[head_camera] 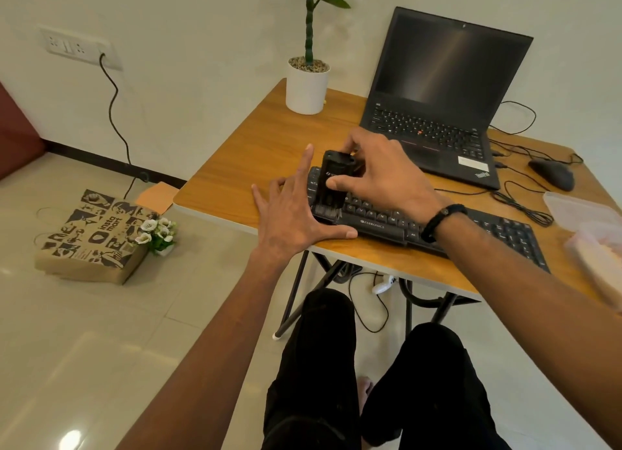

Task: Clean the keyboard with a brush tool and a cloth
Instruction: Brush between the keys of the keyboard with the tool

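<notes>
- The black keyboard point(437, 227) lies along the near edge of the wooden table point(255, 146), its left end near the table's near-left corner and its length running off to the right.
- The right hand point(383, 177) grips a black brush tool point(335, 185) from above, thumb on the near face and the other fingers curled over its top and far side.
- The tool stands nearly upright, and its bristles touch the keys at the keyboard's left end.
- The left hand point(296, 214) lies flat with its fingers spread and straight, palm on the table just left of the keyboard, thumb stretched along the keyboard's near-left edge.
- A dark band point(441, 220) circles the right wrist.
- An open black laptop point(437, 103), its screen dark, sits on the far side of the table, just behind the keyboard.
- A white pot with a green plant point(308, 79) stands at the far-left corner, left of the laptop.
- A black mouse point(552, 173) rests to the right of the laptop with cables point(518, 200) looping around it.
- A clear plastic container point(585, 210) sits at the right edge of the table.
- On the floor to the left lie a printed paper bag point(91, 237) and a small bunch of white flowers point(158, 234) beside it.
</notes>
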A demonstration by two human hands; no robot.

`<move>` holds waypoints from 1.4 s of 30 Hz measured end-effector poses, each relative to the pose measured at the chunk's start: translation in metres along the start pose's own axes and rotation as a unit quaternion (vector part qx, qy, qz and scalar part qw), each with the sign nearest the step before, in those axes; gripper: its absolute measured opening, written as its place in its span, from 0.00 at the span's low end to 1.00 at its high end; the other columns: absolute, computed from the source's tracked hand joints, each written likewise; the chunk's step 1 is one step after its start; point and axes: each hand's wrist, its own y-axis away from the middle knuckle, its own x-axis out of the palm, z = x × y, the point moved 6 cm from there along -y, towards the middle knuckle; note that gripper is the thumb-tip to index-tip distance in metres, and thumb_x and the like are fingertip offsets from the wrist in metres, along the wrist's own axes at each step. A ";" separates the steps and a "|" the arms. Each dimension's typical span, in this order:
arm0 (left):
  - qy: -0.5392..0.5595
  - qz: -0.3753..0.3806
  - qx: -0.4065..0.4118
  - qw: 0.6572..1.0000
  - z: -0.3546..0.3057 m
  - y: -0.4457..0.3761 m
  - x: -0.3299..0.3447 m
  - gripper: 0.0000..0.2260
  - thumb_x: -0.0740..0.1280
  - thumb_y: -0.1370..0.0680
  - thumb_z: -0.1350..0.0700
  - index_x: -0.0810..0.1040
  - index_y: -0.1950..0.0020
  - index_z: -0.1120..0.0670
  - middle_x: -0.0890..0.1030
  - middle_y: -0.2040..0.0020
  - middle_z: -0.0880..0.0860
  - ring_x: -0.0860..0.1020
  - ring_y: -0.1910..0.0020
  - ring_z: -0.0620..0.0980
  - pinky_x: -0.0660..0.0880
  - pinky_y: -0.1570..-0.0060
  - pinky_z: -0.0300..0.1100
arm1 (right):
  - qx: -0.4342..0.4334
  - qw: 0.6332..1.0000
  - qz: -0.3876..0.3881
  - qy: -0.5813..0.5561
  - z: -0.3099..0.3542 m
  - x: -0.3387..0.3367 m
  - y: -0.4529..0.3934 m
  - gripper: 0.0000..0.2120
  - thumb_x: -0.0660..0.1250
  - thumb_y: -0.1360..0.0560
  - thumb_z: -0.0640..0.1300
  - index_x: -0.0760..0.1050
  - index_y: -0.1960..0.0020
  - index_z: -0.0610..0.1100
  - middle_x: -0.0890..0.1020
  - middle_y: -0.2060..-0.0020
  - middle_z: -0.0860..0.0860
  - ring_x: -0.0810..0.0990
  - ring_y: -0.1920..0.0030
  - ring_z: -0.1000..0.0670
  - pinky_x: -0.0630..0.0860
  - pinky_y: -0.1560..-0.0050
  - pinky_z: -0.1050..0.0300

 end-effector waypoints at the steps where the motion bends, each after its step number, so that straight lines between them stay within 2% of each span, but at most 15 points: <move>1: -0.001 0.001 0.000 1.000 0.000 0.000 0.000 0.69 0.72 0.45 0.18 0.32 0.18 0.37 0.71 0.23 0.52 0.66 0.24 0.59 0.49 0.24 0.75 | 0.008 1.000 -0.016 0.001 -0.005 -0.004 0.000 0.20 0.78 0.28 0.55 0.72 0.45 0.51 0.82 0.46 0.51 0.79 0.42 0.46 0.81 0.45 0.46; 5: -0.007 0.001 -0.005 1.000 -0.001 0.000 -0.001 0.70 0.71 0.46 0.18 0.31 0.19 0.37 0.73 0.24 0.51 0.66 0.24 0.59 0.50 0.24 0.74 | 0.039 0.997 -0.063 0.016 -0.017 -0.015 0.006 0.21 0.79 0.28 0.53 0.72 0.45 0.48 0.83 0.48 0.49 0.81 0.46 0.45 0.82 0.48 0.47; 7: -0.010 0.002 -0.004 1.000 -0.002 0.000 -0.001 0.70 0.72 0.46 0.18 0.31 0.18 0.37 0.73 0.24 0.51 0.66 0.24 0.59 0.51 0.24 0.74 | 0.047 0.997 -0.052 0.023 -0.017 -0.015 0.010 0.21 0.79 0.30 0.57 0.72 0.47 0.49 0.82 0.52 0.51 0.80 0.49 0.46 0.81 0.51 0.47; 11: -0.011 0.003 -0.006 1.000 -0.002 0.000 -0.002 0.70 0.72 0.46 0.18 0.31 0.18 0.37 0.73 0.24 0.52 0.66 0.24 0.59 0.51 0.25 0.74 | 0.063 0.997 -0.025 0.028 -0.013 -0.018 0.015 0.20 0.78 0.30 0.57 0.74 0.48 0.47 0.81 0.58 0.52 0.80 0.57 0.51 0.79 0.58 0.52; 15: -0.012 0.004 -0.007 1.000 -0.003 0.000 -0.002 0.70 0.72 0.46 0.19 0.31 0.19 0.37 0.73 0.24 0.51 0.67 0.25 0.58 0.51 0.25 0.74 | 0.058 0.995 -0.065 0.056 -0.007 -0.020 0.009 0.21 0.77 0.30 0.57 0.74 0.48 0.45 0.80 0.59 0.52 0.80 0.54 0.46 0.79 0.57 0.52; 19: -0.016 0.006 -0.008 1.000 0.000 -0.001 0.000 0.70 0.72 0.46 0.19 0.30 0.19 0.37 0.71 0.23 0.51 0.66 0.24 0.59 0.51 0.25 0.75 | 0.072 0.996 -0.034 0.034 -0.002 -0.015 0.006 0.21 0.77 0.31 0.57 0.74 0.51 0.44 0.80 0.58 0.50 0.80 0.54 0.45 0.81 0.54 0.43; 22: -0.014 0.007 -0.006 1.000 0.000 -0.001 0.000 0.70 0.73 0.46 0.19 0.30 0.19 0.37 0.71 0.23 0.52 0.66 0.24 0.59 0.50 0.25 0.75 | 0.059 0.995 -0.051 0.066 0.005 -0.016 0.004 0.20 0.76 0.31 0.57 0.72 0.52 0.46 0.81 0.58 0.50 0.80 0.53 0.44 0.81 0.51 0.41; 27: -0.010 0.012 -0.005 1.000 0.002 -0.001 0.001 0.70 0.74 0.45 0.20 0.29 0.19 0.37 0.69 0.21 0.51 0.64 0.23 0.60 0.49 0.24 0.75 | 0.058 0.998 0.006 0.035 0.009 -0.008 0.003 0.20 0.77 0.32 0.56 0.74 0.52 0.45 0.82 0.59 0.49 0.83 0.59 0.46 0.83 0.58 0.44; 31: -0.018 0.014 0.001 1.000 0.000 0.000 0.000 0.70 0.74 0.44 0.20 0.30 0.19 0.38 0.66 0.20 0.49 0.64 0.23 0.60 0.48 0.24 0.75 | 0.040 0.995 -0.036 0.085 0.013 -0.012 -0.002 0.20 0.76 0.31 0.57 0.73 0.51 0.46 0.81 0.58 0.49 0.81 0.55 0.45 0.82 0.56 0.44; 34: -0.015 0.015 -0.001 1.000 0.000 0.000 0.000 0.70 0.74 0.45 0.21 0.31 0.18 0.38 0.66 0.20 0.49 0.63 0.23 0.59 0.48 0.24 0.75 | 0.066 0.997 0.028 0.023 0.012 -0.009 -0.003 0.21 0.79 0.32 0.55 0.74 0.51 0.44 0.83 0.58 0.49 0.85 0.61 0.48 0.84 0.60 0.46; 38: -0.015 0.017 -0.002 1.000 0.000 0.000 0.000 0.70 0.74 0.44 0.21 0.31 0.18 0.38 0.65 0.19 0.49 0.63 0.22 0.59 0.47 0.24 0.75 | 0.047 0.997 -0.019 0.061 0.016 -0.014 -0.003 0.20 0.77 0.30 0.54 0.75 0.50 0.43 0.82 0.57 0.49 0.83 0.58 0.46 0.83 0.56 0.45; 41: -0.016 0.018 -0.001 1.000 0.000 0.000 -0.001 0.71 0.76 0.44 0.23 0.32 0.18 0.39 0.66 0.20 0.49 0.63 0.22 0.59 0.48 0.24 0.76 | 0.085 0.996 0.033 -0.016 0.008 -0.009 -0.002 0.20 0.79 0.31 0.52 0.76 0.50 0.40 0.85 0.60 0.47 0.86 0.66 0.47 0.85 0.60 0.46; 42: -0.015 0.018 -0.001 1.000 0.000 0.000 -0.001 0.71 0.76 0.44 0.23 0.31 0.18 0.38 0.66 0.20 0.49 0.63 0.22 0.59 0.48 0.24 0.75 | 0.082 0.996 0.017 -0.014 0.008 -0.011 -0.001 0.20 0.79 0.31 0.52 0.76 0.50 0.41 0.85 0.60 0.48 0.86 0.65 0.47 0.85 0.60 0.45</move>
